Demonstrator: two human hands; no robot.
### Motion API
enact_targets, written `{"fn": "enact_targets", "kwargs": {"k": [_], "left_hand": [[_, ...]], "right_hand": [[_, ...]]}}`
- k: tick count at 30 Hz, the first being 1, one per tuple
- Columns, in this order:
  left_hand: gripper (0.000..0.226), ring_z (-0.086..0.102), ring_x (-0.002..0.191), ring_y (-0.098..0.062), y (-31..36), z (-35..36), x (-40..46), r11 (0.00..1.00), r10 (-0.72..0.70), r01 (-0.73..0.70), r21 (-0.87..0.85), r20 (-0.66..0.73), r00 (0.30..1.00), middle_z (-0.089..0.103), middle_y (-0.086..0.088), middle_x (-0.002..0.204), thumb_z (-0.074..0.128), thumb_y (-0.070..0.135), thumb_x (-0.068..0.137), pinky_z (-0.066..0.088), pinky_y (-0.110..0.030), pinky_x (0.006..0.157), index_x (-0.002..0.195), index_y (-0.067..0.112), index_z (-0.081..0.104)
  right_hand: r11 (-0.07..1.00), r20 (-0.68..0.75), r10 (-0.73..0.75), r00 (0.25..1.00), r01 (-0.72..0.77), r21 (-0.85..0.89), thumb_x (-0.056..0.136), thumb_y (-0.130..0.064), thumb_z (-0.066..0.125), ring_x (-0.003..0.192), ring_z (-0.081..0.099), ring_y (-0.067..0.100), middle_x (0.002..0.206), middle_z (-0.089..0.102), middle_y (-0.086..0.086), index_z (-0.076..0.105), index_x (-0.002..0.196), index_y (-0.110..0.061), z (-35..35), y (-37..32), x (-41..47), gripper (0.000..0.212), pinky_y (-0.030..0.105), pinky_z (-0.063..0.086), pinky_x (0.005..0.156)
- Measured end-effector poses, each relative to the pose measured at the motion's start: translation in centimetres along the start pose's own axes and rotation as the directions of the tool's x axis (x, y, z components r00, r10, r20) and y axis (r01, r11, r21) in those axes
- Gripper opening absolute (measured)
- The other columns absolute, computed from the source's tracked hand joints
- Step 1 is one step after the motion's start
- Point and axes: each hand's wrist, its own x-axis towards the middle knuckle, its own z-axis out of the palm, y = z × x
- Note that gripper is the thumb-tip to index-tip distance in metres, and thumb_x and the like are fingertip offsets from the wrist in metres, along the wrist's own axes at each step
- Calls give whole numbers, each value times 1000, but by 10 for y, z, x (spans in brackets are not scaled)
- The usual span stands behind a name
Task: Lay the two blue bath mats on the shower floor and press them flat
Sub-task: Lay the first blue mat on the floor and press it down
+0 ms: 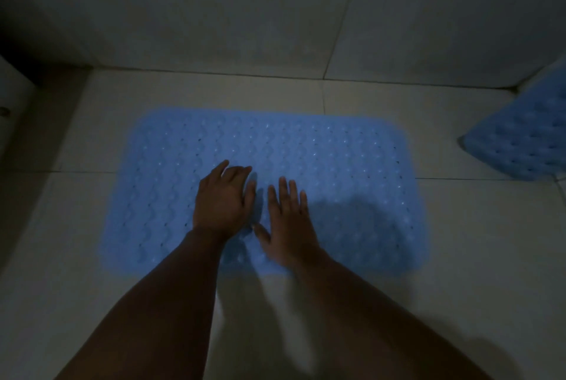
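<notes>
A light blue bath mat (337, 165) with a wavy bumped pattern and small holes lies spread flat on the pale tiled shower floor (459, 257). My left hand (223, 196) rests palm down on the mat's near middle, fingers apart. My right hand (288, 220) lies palm down just to its right, fingers spread, nothing held. A second blue mat (520, 140) shows at the right edge, partly cut off by the frame, leaning up at the corner where floor meets wall.
A grey tiled wall (275, 12) rises just behind the mat. At the far left stands a dark gap and a white fixture edge (12, 97). The light is dim. Bare floor tiles surround the mat in front and to the left.
</notes>
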Motion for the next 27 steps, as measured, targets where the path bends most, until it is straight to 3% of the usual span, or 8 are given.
{"fn": "enact_targets", "kwargs": {"k": [8, 12, 14, 17, 20, 24, 27], "left_hand": [[54, 33, 149, -28, -5, 11, -5, 999, -34, 34, -3, 4, 999, 55, -7, 146, 30, 45, 102, 35, -48, 110, 143, 17, 55], [54, 31, 150, -29, -10, 8, -2, 997, -69, 69, -23, 3, 998, 54, -7, 148, 29, 45, 103, 36, -51, 111, 143, 17, 54], [54, 29, 150, -28, -14, 8, -2, 998, -64, 64, -6, 16, 998, 53, -6, 149, 29, 45, 104, 36, -52, 112, 144, 18, 53], [56, 30, 150, -28, -14, 11, -7, 999, -7, 5, 42, 55, 998, 53, -7, 149, 28, 46, 104, 34, -49, 112, 145, 18, 53], [60, 31, 150, -30, -5, 20, -9, 998, 54, -55, 15, 64, 996, 52, -9, 151, 28, 45, 102, 36, -48, 112, 148, 15, 50], [66, 13, 156, -31, 19, 36, -8, 993, 116, -114, -26, 106, 988, 29, -11, 165, 28, 52, 103, 26, -52, 121, 157, 16, 34], [89, -11, 157, -31, 31, 52, -17, 991, 111, -124, 52, 200, 974, -1, -9, 171, 26, 77, 95, 7, -58, 125, 163, 21, 13]], "right_hand": [[999, -69, -15, 997, 13, -32, 96, -69, 32, 156, -7, 33, 169, -1, 17, 14, 160, -6, 8, 0, -8, 92, 55, 7, 125], [1000, 4, -7, 1000, 7, 31, 90, -77, 33, 156, -10, 30, 169, -5, 14, 9, 161, -9, 3, 2, -5, 101, 52, 0, 126], [998, 31, -6, 999, 4, 65, 88, -75, 35, 157, 3, 31, 169, 6, 14, 21, 160, -11, -7, 4, 0, 97, 50, 9, 126], [978, 47, 39, 998, -47, 202, 88, -60, 55, 143, 42, 30, 158, 40, 11, 51, 145, -14, -40, 11, 27, 73, 44, 37, 116], [901, 176, 121, 977, -182, 395, 92, -48, 62, 133, 54, 24, 145, 57, 6, 57, 140, -16, -75, 28, 61, 58, 37, 42, 114], [882, 9, 178, 984, -163, 443, 93, -36, 63, 121, 62, 22, 128, 68, 4, 67, 125, -20, -87, 55, 76, 37, 35, 49, 105], [893, -118, 159, 980, -91, 441, 89, -35, 58, 110, 65, 25, 115, 71, 3, 71, 114, -20, -77, 63, 75, 31, 40, 54, 94]]}}
